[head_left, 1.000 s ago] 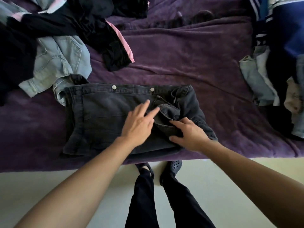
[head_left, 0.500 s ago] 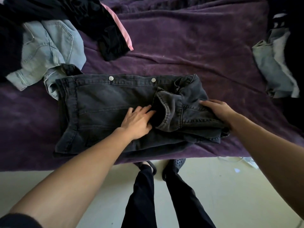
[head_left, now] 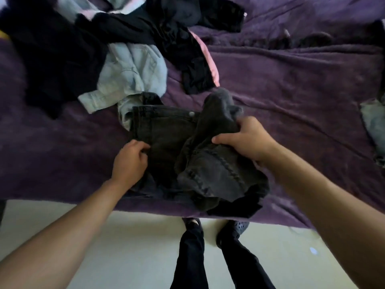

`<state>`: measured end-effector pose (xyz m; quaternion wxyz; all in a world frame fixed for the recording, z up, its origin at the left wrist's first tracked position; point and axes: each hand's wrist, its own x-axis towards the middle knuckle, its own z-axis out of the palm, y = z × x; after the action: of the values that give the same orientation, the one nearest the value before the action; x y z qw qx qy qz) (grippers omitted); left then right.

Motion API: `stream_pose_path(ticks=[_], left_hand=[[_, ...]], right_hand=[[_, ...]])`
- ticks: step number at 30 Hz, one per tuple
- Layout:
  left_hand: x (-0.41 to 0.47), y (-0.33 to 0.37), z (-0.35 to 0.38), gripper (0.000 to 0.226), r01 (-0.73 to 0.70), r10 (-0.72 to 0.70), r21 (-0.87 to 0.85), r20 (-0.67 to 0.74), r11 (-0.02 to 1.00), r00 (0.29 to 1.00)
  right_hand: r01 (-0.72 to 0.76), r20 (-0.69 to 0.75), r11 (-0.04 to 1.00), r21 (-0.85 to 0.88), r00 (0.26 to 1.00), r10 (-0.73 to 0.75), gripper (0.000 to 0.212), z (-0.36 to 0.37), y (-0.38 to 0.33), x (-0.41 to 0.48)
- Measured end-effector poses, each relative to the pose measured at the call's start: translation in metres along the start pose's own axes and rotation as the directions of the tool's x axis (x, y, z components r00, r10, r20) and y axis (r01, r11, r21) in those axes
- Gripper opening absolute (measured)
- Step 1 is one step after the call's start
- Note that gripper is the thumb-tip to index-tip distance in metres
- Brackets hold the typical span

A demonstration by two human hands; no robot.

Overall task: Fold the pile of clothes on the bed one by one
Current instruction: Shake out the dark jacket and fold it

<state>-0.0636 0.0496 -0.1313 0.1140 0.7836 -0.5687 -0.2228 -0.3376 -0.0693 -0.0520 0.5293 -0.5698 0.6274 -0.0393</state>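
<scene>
My right hand (head_left: 245, 140) grips the bunched end of the dark denim garment (head_left: 164, 130), whose long axis runs leftward to my left hand (head_left: 131, 161), fingers curled pinching its flat half.

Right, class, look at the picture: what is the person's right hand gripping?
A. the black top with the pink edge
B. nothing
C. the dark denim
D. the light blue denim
C: the right hand is curled round a bunched fold of the dark denim, while the light blue denim lies untouched farther up the bed.
</scene>
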Motion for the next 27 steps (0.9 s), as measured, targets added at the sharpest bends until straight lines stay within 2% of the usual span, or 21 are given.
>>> stream_pose_path(ticks=[1,3,5,7,8,10,11,12,13,14,15,16,18,20,23,27], left_hand=[[-0.003,-0.015,-0.012,0.030,0.036,-0.036,0.006,-0.021,0.999,0.999],[-0.010,-0.040,-0.028,0.027,0.100,-0.100,-0.012,-0.076,0.995,0.992],[-0.015,-0.062,-0.037,0.025,0.179,-0.189,-0.077,-0.145,0.981,0.971],[-0.018,-0.076,-0.042,0.024,0.254,-0.286,-0.172,-0.200,0.952,0.937],[-0.018,-0.080,-0.044,0.023,0.285,-0.332,-0.231,-0.199,0.930,0.922],[-0.013,-0.080,-0.045,0.023,0.354,-0.417,-0.330,-0.141,0.875,0.898],[-0.009,-0.073,-0.045,0.025,0.382,-0.444,-0.359,-0.106,0.852,0.890],[-0.006,-0.064,-0.044,0.029,0.392,-0.453,-0.382,-0.082,0.837,0.888],[-0.003,-0.052,-0.042,0.034,0.385,-0.443,-0.395,-0.065,0.834,0.894],[0.000,-0.037,-0.039,0.043,0.363,-0.411,-0.377,-0.054,0.852,0.910],[0.001,-0.022,-0.033,0.053,0.328,-0.355,-0.305,-0.036,0.894,0.934],[0.002,-0.007,-0.025,0.061,0.284,-0.290,-0.189,-0.002,0.940,0.957],[0.001,0.005,-0.005,0.069,0.198,-0.201,0.032,0.111,0.980,0.973],[0.004,-0.011,0.012,0.072,0.192,-0.221,0.142,0.234,0.971,0.947],[0.006,-0.052,0.033,0.075,0.299,-0.335,0.159,0.313,0.941,0.889],[0.017,-0.063,0.048,0.091,0.398,-0.408,0.097,0.295,0.912,0.864]], right_hand=[[0.031,-0.030,0.986,-0.161,0.999,-0.037,0.047,0.019,-0.020,0.000],[0.075,-0.062,0.879,-0.471,0.991,-0.118,0.051,0.062,-0.055,0.005],[0.118,-0.017,0.793,-0.597,0.987,-0.159,0.052,0.107,-0.080,0.016],[0.197,0.121,0.782,-0.591,0.980,-0.156,0.046,0.147,-0.092,0.029],[0.223,0.198,0.826,-0.517,0.970,-0.138,0.039,0.162,-0.094,0.036],[0.175,0.286,0.958,-0.227,0.952,-0.107,0.025,0.177,-0.088,0.043],[0.166,0.250,0.982,-0.091,0.958,-0.139,0.021,0.177,-0.079,0.043],[0.221,0.134,0.975,-0.033,0.967,-0.215,0.020,0.173,-0.068,0.042],[0.315,-0.038,0.946,-0.072,0.947,-0.318,0.023,0.166,-0.055,0.039],[0.387,-0.196,0.904,-0.183,0.886,-0.419,0.027,0.159,-0.040,0.037],[0.398,-0.298,0.867,-0.301,0.824,-0.482,0.032,0.150,-0.022,0.034],[0.344,-0.336,0.852,-0.395,0.809,-0.482,0.036,0.141,-0.005,0.030],[0.161,-0.280,0.841,-0.516,0.897,-0.343,0.051,0.134,0.023,0.025],[0.049,-0.192,0.800,-0.598,0.960,-0.202,0.064,0.143,0.040,0.028],[0.063,-0.098,0.741,-0.669,0.980,-0.172,0.070,0.174,0.045,0.044],[0.041,-0.050,0.721,-0.692,0.993,-0.105,0.074,0.194,0.049,0.067]])
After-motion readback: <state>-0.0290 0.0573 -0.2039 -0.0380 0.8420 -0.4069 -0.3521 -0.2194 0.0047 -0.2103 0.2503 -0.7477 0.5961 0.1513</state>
